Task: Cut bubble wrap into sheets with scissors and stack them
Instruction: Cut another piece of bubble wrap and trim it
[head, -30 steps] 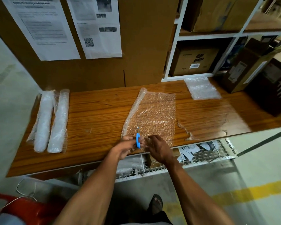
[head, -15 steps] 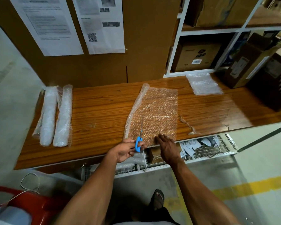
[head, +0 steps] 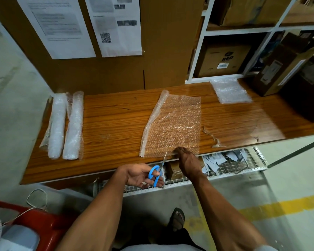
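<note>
Seen from a head-worn camera looking down, a partly unrolled bubble wrap sheet (head: 174, 124) lies flat near the front middle of a wooden counter (head: 112, 122), its rolled-up remainder running along its left edge. The left hand (head: 143, 175) grasps blue-handled scissors (head: 157, 173) just off the counter's front edge, fingers curled through the handles, blades pointing up toward the sheet's near edge; whether the blades have bitten into the wrap cannot be told. The right hand (head: 188, 161) lies with fingers extended on the sheet's near edge, pressing it down just right of the blades. A small stack of cut sheets (head: 230, 90) rests at the far right of the counter, well apart, and two rolls of bubble wrap (head: 65, 124) lie at the far left. To cut well, the pinning hand should probably keep the wrap taut and flat close beside the cut line, while the scissors travel straight away from the body so the sheet matches the stack
</note>
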